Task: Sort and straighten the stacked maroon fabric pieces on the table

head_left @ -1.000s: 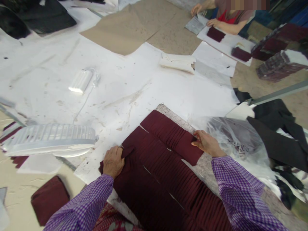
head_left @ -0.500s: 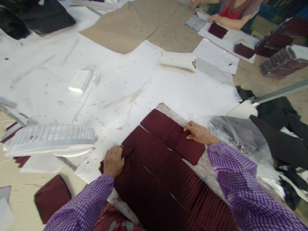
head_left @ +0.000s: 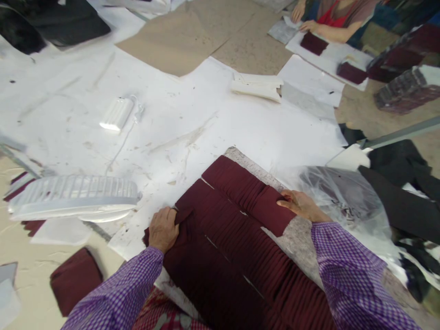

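Note:
Rows of overlapping maroon fabric pieces (head_left: 237,247) lie on a speckled grey board (head_left: 302,238) in front of me. My left hand (head_left: 164,230) is closed on a folded piece at the left edge of the rows, its fingertips hidden by the cloth. At the right end of the shortest, farthest row, my right hand (head_left: 299,205) has thumb and fingers pinched on the edge of the maroon fabric. Both my sleeves are purple checked.
A white fan (head_left: 74,199) lies at the left, near a folded maroon bundle (head_left: 76,280). A white power bank (head_left: 117,114) with a cable sits farther back. Clear plastic (head_left: 347,201) and black cloth (head_left: 405,197) are at the right. Another person's hands (head_left: 305,20) are at the top right.
My right hand has moved right and slightly toward me, to the end of the short row. My left hand has stayed on its piece. The other person's second hand has come further into view.

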Demonstrator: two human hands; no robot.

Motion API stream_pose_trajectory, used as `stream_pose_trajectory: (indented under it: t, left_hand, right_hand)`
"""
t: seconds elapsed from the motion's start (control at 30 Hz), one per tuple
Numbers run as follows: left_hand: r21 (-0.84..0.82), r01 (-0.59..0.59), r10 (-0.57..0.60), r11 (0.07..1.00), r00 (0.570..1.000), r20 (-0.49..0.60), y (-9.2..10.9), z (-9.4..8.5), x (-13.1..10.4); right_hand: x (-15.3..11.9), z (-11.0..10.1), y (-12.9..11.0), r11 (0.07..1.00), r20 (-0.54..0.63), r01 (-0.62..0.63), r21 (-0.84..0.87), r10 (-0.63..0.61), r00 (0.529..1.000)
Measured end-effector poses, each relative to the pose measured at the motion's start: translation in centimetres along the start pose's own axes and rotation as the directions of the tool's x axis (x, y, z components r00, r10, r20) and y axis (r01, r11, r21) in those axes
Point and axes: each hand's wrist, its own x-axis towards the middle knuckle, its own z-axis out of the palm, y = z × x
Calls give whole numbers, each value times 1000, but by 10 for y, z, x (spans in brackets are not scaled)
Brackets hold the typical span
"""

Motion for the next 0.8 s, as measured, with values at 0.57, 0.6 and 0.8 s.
stream_pose_trajectory:
  t: [0.57,0.6,0.8]
  left_hand:
    - [17,-11,11,1000,1000,-8,0,0,0]
    - [17,-12,12,1000,1000,-9,0,0,0]
    - [20,-17,17,1000,1000,-11,0,2,0]
  right_hand:
    - [5,-2,-2,998,64,4,-56,-1,998]
    - [5,0,-2,997,55,2,-74,2,998]
    - [-1,6,-11,980,-84,-6,-198,-11,996]
